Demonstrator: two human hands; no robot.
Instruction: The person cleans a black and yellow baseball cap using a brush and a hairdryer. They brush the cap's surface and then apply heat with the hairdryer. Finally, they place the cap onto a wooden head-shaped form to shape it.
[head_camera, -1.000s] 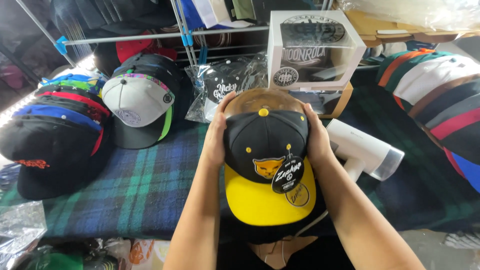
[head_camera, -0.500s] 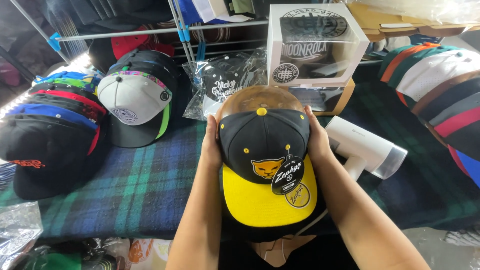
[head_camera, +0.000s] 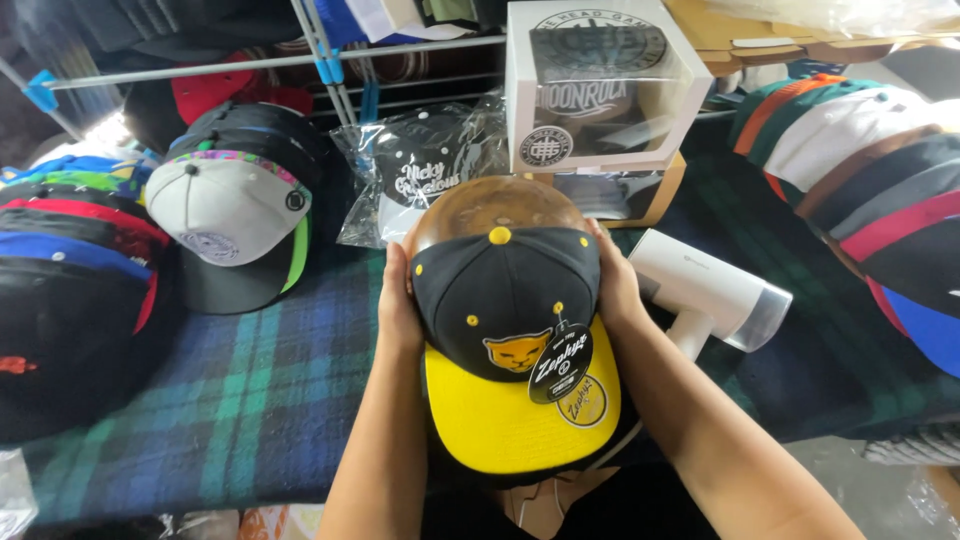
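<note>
Blue-and-green plaid cloth (head_camera: 250, 400) covers the table under my head camera, and it is crowded with headwear on every side.

Dead centre, I've got the black snapback cap with the yellow flat brim (head_camera: 510, 340) sitting over a rounded brown wooden head form (head_camera: 495, 205), whose bare top shows beyond the crown. My left hand (head_camera: 398, 300) is pressed flat along the cap's left side and my right hand (head_camera: 615, 285) mirrors it on the other side, both curled around the crown and gripping it. I'd say holding from both sides keeps the crown square on the form. The brim points back toward me, with a round black hang tag (head_camera: 560, 362) lying across it.

Just right of my wrist lies a white handheld steamer (head_camera: 705, 290), on its side. Behind the form stands a white display box with a clear window (head_camera: 600, 90), a dark cap inside. A clear plastic bag holding a black cap (head_camera: 420, 180) sits to its left. Further left, a grey-and-black cap with a green underbrim (head_camera: 235, 225) tops a nested stack, and a row of dark caps with coloured brims (head_camera: 70, 270) runs along the edge. On the far right another overlapping stack of caps (head_camera: 860, 190) leans away, well apart from my hands.
</note>
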